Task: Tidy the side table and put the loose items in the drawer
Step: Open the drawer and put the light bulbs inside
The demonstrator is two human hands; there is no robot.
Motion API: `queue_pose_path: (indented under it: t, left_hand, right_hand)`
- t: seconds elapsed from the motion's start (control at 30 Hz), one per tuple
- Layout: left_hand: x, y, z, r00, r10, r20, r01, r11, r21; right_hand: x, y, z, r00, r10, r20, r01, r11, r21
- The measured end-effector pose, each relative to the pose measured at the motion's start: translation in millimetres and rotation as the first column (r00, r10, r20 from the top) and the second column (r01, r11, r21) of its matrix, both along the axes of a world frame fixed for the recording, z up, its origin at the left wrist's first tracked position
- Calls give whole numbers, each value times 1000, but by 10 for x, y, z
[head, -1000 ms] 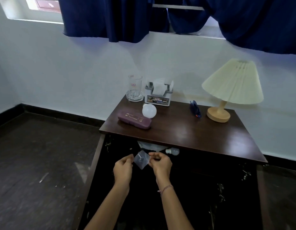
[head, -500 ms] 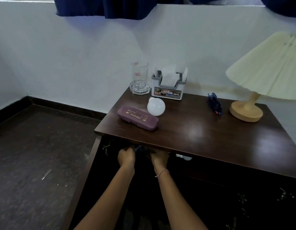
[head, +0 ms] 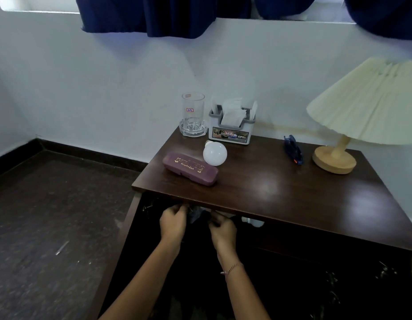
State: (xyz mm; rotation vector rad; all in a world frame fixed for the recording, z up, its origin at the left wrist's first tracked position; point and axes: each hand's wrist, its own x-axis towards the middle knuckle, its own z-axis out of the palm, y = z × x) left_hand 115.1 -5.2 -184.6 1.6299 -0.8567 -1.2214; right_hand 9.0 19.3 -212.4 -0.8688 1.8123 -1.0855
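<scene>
The dark wooden side table [head: 292,195] carries a purple glasses case [head: 190,169], a white bulb [head: 215,153] and a small blue tool [head: 292,150]. Below its front edge the drawer [head: 281,273] stands pulled out, dark inside. My left hand [head: 173,224] and my right hand [head: 222,229] are inside the drawer just under the tabletop edge, both pinching a small clear plastic packet [head: 195,214] between them. A second white bulb [head: 252,221] lies in the drawer to the right of my right hand, partly hidden by the tabletop.
At the back of the table stand a clear glass mug [head: 192,118] and a grey napkin holder [head: 232,125]. A cream pleated lamp [head: 352,116] on a wooden base occupies the right back corner. Dark floor [head: 50,227] lies to the left; the wall is behind.
My hands carried the clear packet forward, from over the open drawer to under the tabletop edge. The view has moved closer to the table.
</scene>
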Motion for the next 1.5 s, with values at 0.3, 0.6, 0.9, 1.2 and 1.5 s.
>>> queue_pose_path:
  t: [0.3, 0.6, 0.9, 1.2, 1.5]
  left_hand:
    - [150, 280, 466, 964, -243, 107, 249, 967, -46]
    - [137, 272, 1008, 968, -225, 112, 244, 949, -199]
    - [-187, -285, 1559, 780, -136, 611, 421, 836, -353]
    - [-439, -964, 1575, 458, -253, 852, 569, 820, -63]
    - [-531, -959, 1534, 478, -300, 826, 575, 817, -37]
  right_hand:
    - [21, 363, 464, 995, 99, -6, -99, 983, -156]
    - [-149, 489, 856, 976, 116, 187, -65, 964, -259]
    - [-560, -243, 1345, 984, -66, 165, 124, 920, -371]
    - [-570, -859, 1300, 999, -52, -12, 47, 969, -241]
    - [-565, -828, 1337, 999, -2, 37, 11, 966, -259]
